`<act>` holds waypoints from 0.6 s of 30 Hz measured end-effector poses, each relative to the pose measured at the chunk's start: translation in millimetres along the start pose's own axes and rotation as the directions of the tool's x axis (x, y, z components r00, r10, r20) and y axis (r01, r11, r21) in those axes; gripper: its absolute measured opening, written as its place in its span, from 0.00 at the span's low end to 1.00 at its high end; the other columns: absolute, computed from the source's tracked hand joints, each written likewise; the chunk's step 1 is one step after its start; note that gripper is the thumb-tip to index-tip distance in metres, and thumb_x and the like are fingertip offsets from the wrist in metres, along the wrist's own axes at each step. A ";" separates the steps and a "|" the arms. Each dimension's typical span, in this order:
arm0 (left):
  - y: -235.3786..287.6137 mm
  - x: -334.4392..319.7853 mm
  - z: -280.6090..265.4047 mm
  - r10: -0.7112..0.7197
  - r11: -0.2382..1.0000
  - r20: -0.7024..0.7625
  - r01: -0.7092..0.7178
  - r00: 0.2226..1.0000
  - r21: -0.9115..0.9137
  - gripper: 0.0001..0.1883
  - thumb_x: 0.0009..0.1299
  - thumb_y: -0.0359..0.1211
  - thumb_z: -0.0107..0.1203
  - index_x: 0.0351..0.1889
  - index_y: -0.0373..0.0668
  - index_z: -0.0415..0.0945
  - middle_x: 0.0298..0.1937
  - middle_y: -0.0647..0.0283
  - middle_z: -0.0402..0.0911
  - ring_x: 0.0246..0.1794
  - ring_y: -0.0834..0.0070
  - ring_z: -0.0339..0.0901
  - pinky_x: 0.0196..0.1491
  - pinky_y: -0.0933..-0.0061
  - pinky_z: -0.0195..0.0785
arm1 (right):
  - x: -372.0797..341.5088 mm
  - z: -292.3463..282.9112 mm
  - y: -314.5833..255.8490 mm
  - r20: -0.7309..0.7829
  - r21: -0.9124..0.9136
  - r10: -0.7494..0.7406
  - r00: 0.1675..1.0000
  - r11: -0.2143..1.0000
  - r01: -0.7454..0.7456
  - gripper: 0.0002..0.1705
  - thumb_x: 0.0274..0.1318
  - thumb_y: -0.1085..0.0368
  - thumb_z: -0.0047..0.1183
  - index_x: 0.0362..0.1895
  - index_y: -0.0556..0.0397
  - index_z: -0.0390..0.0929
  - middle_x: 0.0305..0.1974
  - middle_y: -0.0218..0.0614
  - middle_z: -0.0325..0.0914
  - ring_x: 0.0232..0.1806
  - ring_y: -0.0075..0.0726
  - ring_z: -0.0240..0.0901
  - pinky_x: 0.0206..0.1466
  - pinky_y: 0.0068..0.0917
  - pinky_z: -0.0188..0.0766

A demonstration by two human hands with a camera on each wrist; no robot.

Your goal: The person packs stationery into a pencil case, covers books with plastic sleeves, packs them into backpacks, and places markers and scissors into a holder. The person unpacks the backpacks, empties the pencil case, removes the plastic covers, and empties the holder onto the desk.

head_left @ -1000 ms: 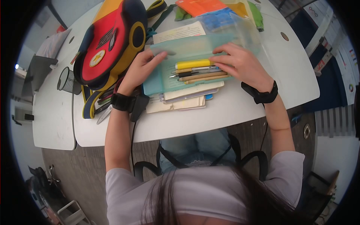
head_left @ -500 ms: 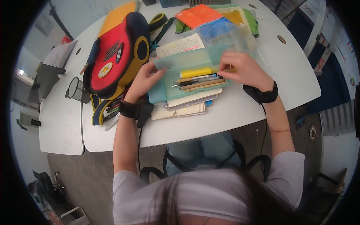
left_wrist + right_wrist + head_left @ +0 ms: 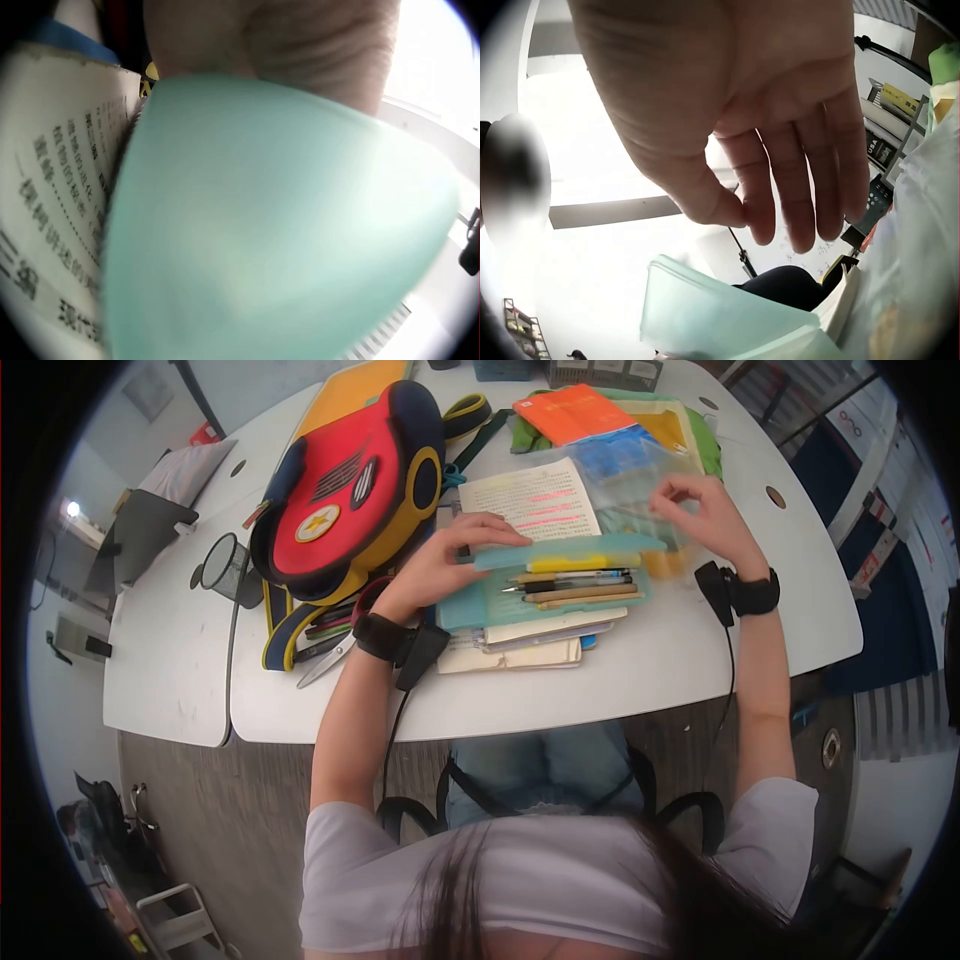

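Nearest the front edge of the desk, a stack of notebooks lies near the middle, with the translucent teal pencil case on top of it. The case is open; pens and pencils lie in it, with a yellow highlighter behind them, by the lid. The left hand holds the left end of the raised lid, fingers on top and thumb below. The right hand is beyond the case's right end, fingers loosely bent and a little apart, thumb close to the forefinger, gripping nothing.

To the left, scissors lie beside a red and blue backpack, and a mesh cup is by the desk's seam. Just beyond the case is a printed page with pink marks. Farther back, towards the far right corner, are a clear plastic bag, an orange book and a green bag. A grey basket is at the far edge.
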State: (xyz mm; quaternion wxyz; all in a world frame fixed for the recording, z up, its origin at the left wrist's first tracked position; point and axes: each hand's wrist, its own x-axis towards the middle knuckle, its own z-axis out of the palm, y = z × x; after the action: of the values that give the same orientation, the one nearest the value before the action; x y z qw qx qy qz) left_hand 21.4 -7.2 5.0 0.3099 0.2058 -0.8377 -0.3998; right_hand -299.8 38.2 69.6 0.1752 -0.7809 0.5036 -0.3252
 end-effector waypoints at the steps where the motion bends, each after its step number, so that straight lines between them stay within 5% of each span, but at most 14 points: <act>1: -0.4 0.4 1.3 -0.003 1.000 -0.009 0.003 1.000 0.000 0.26 0.49 0.18 0.46 0.47 0.44 0.77 0.46 0.62 0.74 0.51 0.71 0.67 0.57 0.74 0.56 | 11.9 1.9 3.1 0.008 0.000 -0.005 1.000 1.000 0.005 0.09 0.50 0.65 0.51 0.29 0.59 0.74 0.25 0.33 0.74 0.30 0.25 0.70 0.37 0.22 0.65; 3: -1.2 1.3 4.9 0.028 0.999 0.016 -0.027 0.999 -0.025 0.27 0.48 0.17 0.45 0.47 0.45 0.77 0.47 0.62 0.74 0.53 0.72 0.67 0.59 0.74 0.56 | 40.2 7.7 5.3 0.083 -0.192 -0.164 0.983 0.965 0.177 0.13 0.53 0.60 0.51 0.37 0.57 0.76 0.34 0.36 0.76 0.36 0.30 0.72 0.42 0.24 0.66; 5: 4.5 2.3 4.7 -0.010 0.995 0.036 0.014 0.999 -0.094 0.27 0.48 0.16 0.44 0.47 0.45 0.77 0.47 0.62 0.74 0.53 0.71 0.68 0.59 0.75 0.56 | 68.7 20.1 -4.1 0.162 -0.242 -0.119 0.980 0.958 0.156 0.18 0.54 0.57 0.49 0.45 0.55 0.74 0.45 0.39 0.74 0.44 0.37 0.70 0.47 0.28 0.66; 8: 8.4 2.1 5.6 -0.035 0.988 0.062 0.044 0.997 -0.149 0.26 0.50 0.16 0.46 0.48 0.44 0.77 0.48 0.62 0.74 0.52 0.72 0.69 0.57 0.75 0.58 | 110.3 62.9 26.7 0.160 -0.148 -0.293 0.943 0.937 0.316 0.23 0.53 0.53 0.49 0.48 0.56 0.73 0.48 0.40 0.72 0.47 0.41 0.69 0.51 0.31 0.65; 11: 10.1 1.8 5.1 -0.028 0.991 0.056 0.035 0.998 -0.133 0.25 0.51 0.15 0.48 0.49 0.42 0.76 0.48 0.63 0.74 0.51 0.72 0.69 0.55 0.75 0.59 | 125.3 89.5 25.4 0.210 -0.215 -0.255 0.944 0.930 0.299 0.25 0.52 0.50 0.50 0.45 0.58 0.74 0.46 0.42 0.73 0.46 0.45 0.68 0.51 0.33 0.64; 13: 9.9 1.8 6.8 -0.027 0.990 0.057 0.035 0.998 -0.138 0.25 0.51 0.15 0.47 0.49 0.42 0.76 0.48 0.63 0.74 0.51 0.72 0.69 0.55 0.75 0.59 | 127.2 87.9 20.7 0.437 -0.454 0.075 0.896 0.879 0.148 0.28 0.51 0.46 0.49 0.42 0.59 0.75 0.46 0.45 0.72 0.46 0.48 0.67 0.50 0.36 0.63; 18: 12.0 3.0 18.6 -0.002 0.978 0.104 0.023 0.995 -0.206 0.25 0.51 0.15 0.47 0.48 0.41 0.76 0.48 0.62 0.74 0.51 0.72 0.69 0.57 0.75 0.58 | 110.9 76.8 24.2 0.468 -0.417 -0.006 0.884 0.880 0.227 0.27 0.52 0.46 0.47 0.40 0.60 0.76 0.43 0.46 0.72 0.47 0.49 0.66 0.49 0.36 0.63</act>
State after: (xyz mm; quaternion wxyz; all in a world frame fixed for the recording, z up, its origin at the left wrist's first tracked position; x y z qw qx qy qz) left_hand 5.4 8.2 6.6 0.2834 0.1568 -0.8052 -0.4967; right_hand -232.4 -76.3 36.0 0.0772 -0.8834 0.4619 -0.0159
